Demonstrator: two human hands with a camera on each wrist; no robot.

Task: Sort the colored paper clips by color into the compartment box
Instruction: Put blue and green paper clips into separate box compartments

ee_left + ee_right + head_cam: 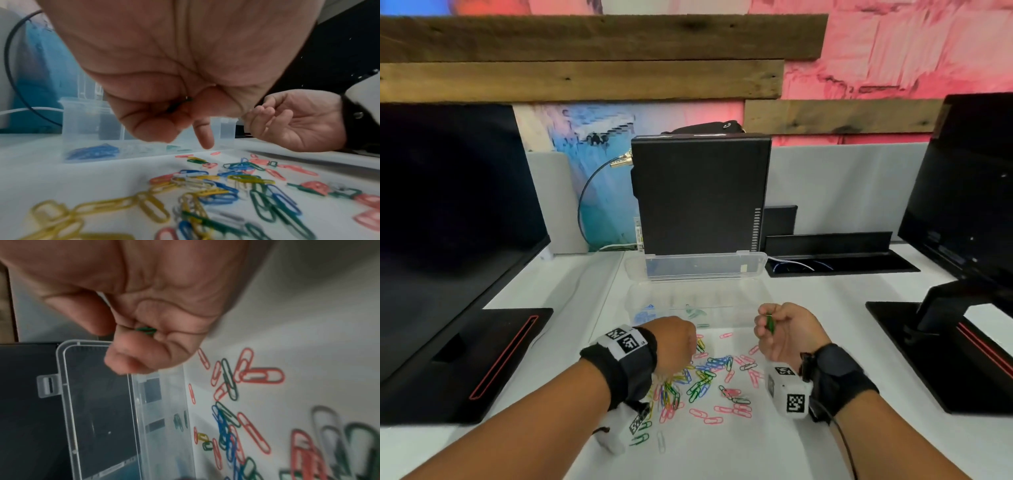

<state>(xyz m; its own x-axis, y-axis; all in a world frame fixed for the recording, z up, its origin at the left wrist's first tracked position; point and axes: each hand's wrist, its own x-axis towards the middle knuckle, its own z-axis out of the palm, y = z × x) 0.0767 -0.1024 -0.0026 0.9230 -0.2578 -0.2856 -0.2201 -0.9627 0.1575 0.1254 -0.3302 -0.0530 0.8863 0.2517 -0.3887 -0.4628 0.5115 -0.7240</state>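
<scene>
A pile of coloured paper clips point(709, 377) lies on the white table in front of the clear compartment box point(756, 308). The box's lid point(702, 267) stands open. Blue clips point(645, 313) fill its left compartment and a few green clips point(695, 313) lie in the one beside it. My left hand point(678, 342) hovers over the pile's far left edge. Its fingers curl round a dark green clip point(177, 104), and the index finger point(203, 136) points down. My right hand point(774, 329) is raised at the box's front right and pinches green clips point(146, 331).
A black mini PC point(698, 195) stands right behind the box. Dark monitors stand on the left point(448, 222) and right point(969, 205), their bases point(482, 359) point(945, 353) flanking the work area. A black cable tray point(835, 257) lies behind on the right.
</scene>
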